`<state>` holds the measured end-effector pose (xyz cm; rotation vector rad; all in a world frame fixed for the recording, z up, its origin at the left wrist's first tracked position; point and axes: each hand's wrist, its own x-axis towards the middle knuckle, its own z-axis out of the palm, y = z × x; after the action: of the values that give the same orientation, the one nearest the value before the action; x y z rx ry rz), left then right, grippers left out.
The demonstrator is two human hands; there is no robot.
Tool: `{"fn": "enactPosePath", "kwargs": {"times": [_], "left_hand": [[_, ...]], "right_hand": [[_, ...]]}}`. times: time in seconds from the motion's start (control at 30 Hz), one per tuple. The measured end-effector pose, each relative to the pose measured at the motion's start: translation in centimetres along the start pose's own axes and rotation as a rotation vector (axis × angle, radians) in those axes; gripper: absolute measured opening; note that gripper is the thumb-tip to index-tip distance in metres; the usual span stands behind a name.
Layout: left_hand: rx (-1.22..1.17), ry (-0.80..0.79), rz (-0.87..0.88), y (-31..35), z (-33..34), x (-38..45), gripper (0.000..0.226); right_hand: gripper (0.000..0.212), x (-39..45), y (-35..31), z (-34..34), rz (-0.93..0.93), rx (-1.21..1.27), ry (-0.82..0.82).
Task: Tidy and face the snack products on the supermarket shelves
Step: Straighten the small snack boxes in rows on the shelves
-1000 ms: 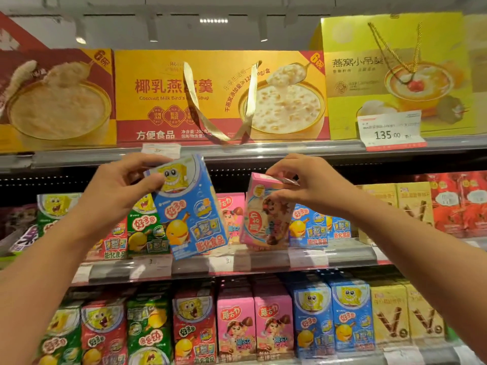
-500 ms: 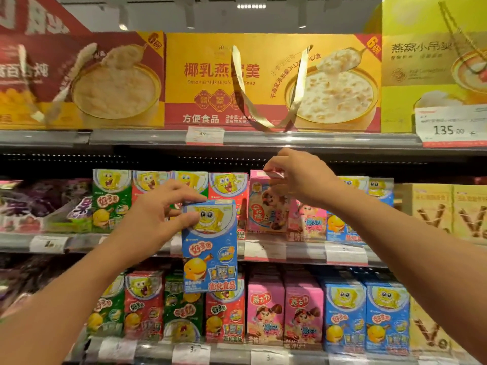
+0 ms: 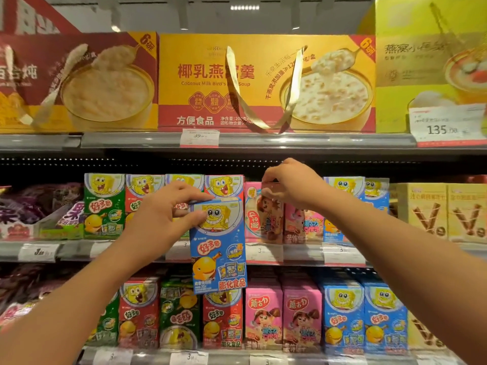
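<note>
Left hand pinches the top of a flat-faced blue carton, glossy print, held upright in front of the middle shelf; its lower half covers the price rail. Right hand pinches the top edge of a pink carton standing on that shelf; fingertips blurred. Versus half a second ago: blue carton slightly higher, pink one still gripped

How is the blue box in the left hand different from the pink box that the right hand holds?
The blue box shows a yellow sponge cartoon; the pink box shows a cartoon girl. The blue box hangs in the air before the shelf edge; the pink box stands in the middle-shelf row. The left hand grips the blue box's top corner; the right hand pinches the pink box's top. Both are upright.
</note>
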<state>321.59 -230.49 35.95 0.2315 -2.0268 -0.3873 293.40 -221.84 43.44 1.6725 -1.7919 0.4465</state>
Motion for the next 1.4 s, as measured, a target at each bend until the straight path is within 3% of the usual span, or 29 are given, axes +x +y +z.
{"fn": "enactPosePath", "kwargs": {"times": [0.07,0.13,0.23,0.33,0.5,0.67,1.03,1.23,1.4], "left_hand": [[-0.031,-0.002,-0.019,0.4,0.7,0.5,0.031],[-0.080,-0.002,-0.026,1.0,1.5,1.0,0.026],[-0.058,0.001,0.024,2.1,2.9,1.7,0.021],[-0.045,-0.001,0.094,3.4,4.8,2.5,0.022],[-0.023,-0.019,0.224,6.5,9.3,3.8,0.026],[0.029,-0.066,0.289,8.7,14.2,5.2,0.024],[0.528,-0.069,0.244,8.6,21.2,13.3,0.057],[0.739,-0.196,0.157,8.6,23.5,15.2,0.069],[0.753,-0.223,0.131,8.3,24.3,14.5,0.069]], "right_hand": [[0.044,-0.2,-0.2,0.1,-0.022,-0.056,-0.083],[0.058,-1.1,-0.4,-0.2,-0.027,-0.011,-0.057],[0.043,-3.8,-0.6,-1.5,-0.063,0.432,0.110],[0.038,-6.8,-0.9,-3.3,-0.101,0.741,0.016],[0.051,-10.0,1.4,-5.1,-0.164,0.331,0.081],[0.049,-13.3,6.6,-7.1,-0.086,0.068,0.006],[0.048,-15.4,17.8,-11.2,0.197,0.074,0.137],[0.048,-14.5,19.4,-10.3,0.192,0.069,0.135],[0.050,-13.8,19.6,-8.9,0.188,0.059,0.128]]}}
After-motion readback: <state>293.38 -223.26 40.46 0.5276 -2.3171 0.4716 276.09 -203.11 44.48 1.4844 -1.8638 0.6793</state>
